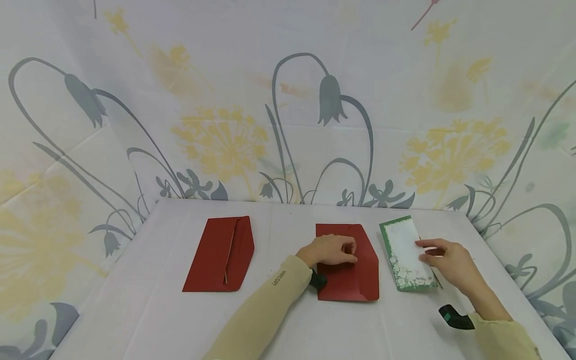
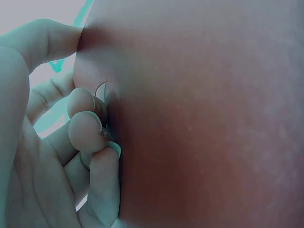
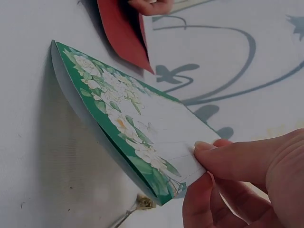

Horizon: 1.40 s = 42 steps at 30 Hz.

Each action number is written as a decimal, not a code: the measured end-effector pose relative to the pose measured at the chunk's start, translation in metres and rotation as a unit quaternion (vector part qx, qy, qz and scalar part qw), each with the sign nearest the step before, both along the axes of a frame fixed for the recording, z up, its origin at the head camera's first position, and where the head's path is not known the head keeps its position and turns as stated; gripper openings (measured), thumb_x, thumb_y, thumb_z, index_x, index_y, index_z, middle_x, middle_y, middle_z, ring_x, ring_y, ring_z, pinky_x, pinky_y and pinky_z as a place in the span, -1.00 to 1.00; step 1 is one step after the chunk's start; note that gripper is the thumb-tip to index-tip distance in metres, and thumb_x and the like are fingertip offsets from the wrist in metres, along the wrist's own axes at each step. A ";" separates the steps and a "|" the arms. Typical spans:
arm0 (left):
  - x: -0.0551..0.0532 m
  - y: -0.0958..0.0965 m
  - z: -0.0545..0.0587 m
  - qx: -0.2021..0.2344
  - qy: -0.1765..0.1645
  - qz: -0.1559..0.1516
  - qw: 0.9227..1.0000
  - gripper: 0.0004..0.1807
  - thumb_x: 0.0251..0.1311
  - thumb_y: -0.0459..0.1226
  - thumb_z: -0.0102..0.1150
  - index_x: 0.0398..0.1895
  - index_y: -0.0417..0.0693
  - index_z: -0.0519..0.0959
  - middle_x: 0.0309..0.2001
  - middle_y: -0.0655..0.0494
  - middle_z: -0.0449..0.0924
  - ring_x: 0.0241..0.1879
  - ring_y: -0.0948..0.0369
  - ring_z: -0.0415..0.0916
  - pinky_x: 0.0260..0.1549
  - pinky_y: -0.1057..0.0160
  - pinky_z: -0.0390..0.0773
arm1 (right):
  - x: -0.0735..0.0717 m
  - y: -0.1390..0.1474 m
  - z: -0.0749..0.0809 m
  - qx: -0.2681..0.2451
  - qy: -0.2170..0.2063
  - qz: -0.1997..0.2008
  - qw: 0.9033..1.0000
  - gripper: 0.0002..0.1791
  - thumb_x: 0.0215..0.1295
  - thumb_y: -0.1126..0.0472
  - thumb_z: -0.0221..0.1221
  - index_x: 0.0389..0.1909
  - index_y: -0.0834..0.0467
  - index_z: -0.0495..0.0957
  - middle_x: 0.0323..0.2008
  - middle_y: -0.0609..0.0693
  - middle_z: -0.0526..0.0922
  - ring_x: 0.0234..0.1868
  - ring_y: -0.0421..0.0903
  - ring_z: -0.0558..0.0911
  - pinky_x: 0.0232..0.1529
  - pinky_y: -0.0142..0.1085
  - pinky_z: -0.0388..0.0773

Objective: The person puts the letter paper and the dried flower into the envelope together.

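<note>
Floral backdrop (image 1: 387,125), left grip (image 1: 332,249) closed on red envelope (image 1: 346,282), right grip (image 1: 450,260) closed on green-bordered card (image 1: 406,247)

In the head view, the bare left hand (image 1: 330,249) covers part of the middle red paper envelope (image 1: 366,265), and the beige fabric left sleeve (image 1: 270,310) runs off the bottom edge. From the left wrist, the envelope's surface is blurred and overruns the right edge. From the right wrist, the envelope and left hand are cut off above, the bare right hand (image 3: 242,180) at the right, and the small dried flower's (image 3: 146,202) thin stem at the bottom.
</note>
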State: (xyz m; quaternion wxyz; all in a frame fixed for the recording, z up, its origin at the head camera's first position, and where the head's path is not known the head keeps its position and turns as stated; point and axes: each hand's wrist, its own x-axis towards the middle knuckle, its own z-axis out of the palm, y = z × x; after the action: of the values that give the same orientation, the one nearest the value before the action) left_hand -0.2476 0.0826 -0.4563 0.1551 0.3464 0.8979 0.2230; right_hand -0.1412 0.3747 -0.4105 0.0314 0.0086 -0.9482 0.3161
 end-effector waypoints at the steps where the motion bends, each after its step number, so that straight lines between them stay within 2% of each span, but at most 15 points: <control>1: 0.000 0.000 0.000 0.000 -0.001 0.001 1.000 -0.85 0.28 0.02 0.22 -0.33 0.30 0.46 -0.49 0.34 0.47 -0.46 0.37 0.40 -0.45 0.34 0.36 | 0.000 -0.001 0.001 0.001 0.004 0.001 1.000 -0.57 0.31 0.22 0.31 0.13 0.34 0.57 -0.10 0.32 0.68 -0.11 0.20 0.65 -0.35 -0.31 0.49; 7: 0.000 0.000 -0.001 -0.001 -0.003 0.001 1.000 -0.85 0.28 0.02 0.22 -0.33 0.31 0.47 -0.48 0.34 0.47 -0.45 0.37 0.40 -0.44 0.34 0.36 | 0.002 -0.006 0.006 0.000 0.035 -0.010 0.999 -0.59 0.30 0.23 0.31 0.13 0.29 0.59 -0.14 0.25 0.70 -0.16 0.13 0.68 -0.33 -0.33 0.50; 14: 0.000 0.000 0.002 -0.004 -0.004 -0.001 1.000 -0.85 0.29 0.02 0.22 -0.31 0.30 0.47 -0.47 0.33 0.47 -0.43 0.37 0.40 -0.42 0.35 0.36 | 0.005 -0.013 0.009 -0.023 0.059 -0.032 0.997 -0.56 0.29 0.18 0.33 0.15 0.24 0.59 -0.13 0.22 0.71 -0.30 -0.34 0.65 -0.35 -0.43 0.48; 17: 0.000 0.000 0.003 -0.005 -0.003 0.000 1.000 -0.85 0.29 0.02 0.22 -0.31 0.31 0.47 -0.47 0.33 0.47 -0.43 0.37 0.40 -0.42 0.35 0.36 | 0.005 -0.017 0.009 -0.035 0.067 -0.031 0.997 -0.56 0.29 0.18 0.34 0.15 0.25 0.59 -0.13 0.23 0.71 -0.33 -0.42 0.62 -0.36 -0.44 0.49; 29: -0.001 0.000 0.001 -0.002 0.001 -0.005 1.000 -0.85 0.30 0.03 0.21 -0.32 0.30 0.47 -0.46 0.35 0.48 -0.42 0.37 0.41 -0.40 0.34 0.37 | 0.002 -0.034 -0.002 -0.134 0.034 -0.015 0.990 -0.56 0.26 0.33 0.32 0.15 0.36 0.54 -0.08 0.29 0.65 -0.30 -0.32 0.68 -0.28 -0.40 0.63; 35: -0.001 0.000 0.000 -0.008 0.002 -0.004 1.000 -0.85 0.30 0.03 0.21 -0.31 0.30 0.47 -0.44 0.35 0.47 -0.41 0.37 0.40 -0.40 0.34 0.36 | 0.001 -0.042 -0.011 -0.154 0.024 -0.008 0.988 -0.57 0.25 0.36 0.30 0.14 0.38 0.54 0.11 0.38 0.51 -0.27 -0.34 0.68 -0.26 -0.38 0.63; 38: 0.000 0.000 0.001 -0.008 0.000 -0.002 1.000 -0.85 0.30 0.02 0.21 -0.31 0.29 0.47 -0.44 0.35 0.47 -0.42 0.37 0.40 -0.40 0.34 0.35 | 0.000 -0.047 -0.015 -0.158 0.020 -0.016 0.987 -0.56 0.23 0.37 0.33 0.13 0.39 0.55 0.04 0.35 0.57 -0.28 -0.31 0.68 -0.26 -0.36 0.64; 42: 0.002 0.000 0.005 -0.008 -0.003 0.000 1.000 -0.85 0.30 0.02 0.21 -0.30 0.29 0.47 -0.45 0.34 0.47 -0.42 0.36 0.40 -0.41 0.34 0.36 | -0.001 -0.053 -0.017 -0.143 0.009 -0.029 0.989 -0.56 0.22 0.33 0.35 0.11 0.37 0.57 -0.14 0.24 0.68 -0.31 -0.19 0.73 -0.30 -0.32 0.64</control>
State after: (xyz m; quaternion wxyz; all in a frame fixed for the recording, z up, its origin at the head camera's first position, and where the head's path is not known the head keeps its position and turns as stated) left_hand -0.2455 0.0821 -0.4511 0.1604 0.3441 0.8994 0.2168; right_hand -0.1418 0.3217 -0.4277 0.0503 -0.0201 -0.8926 0.4475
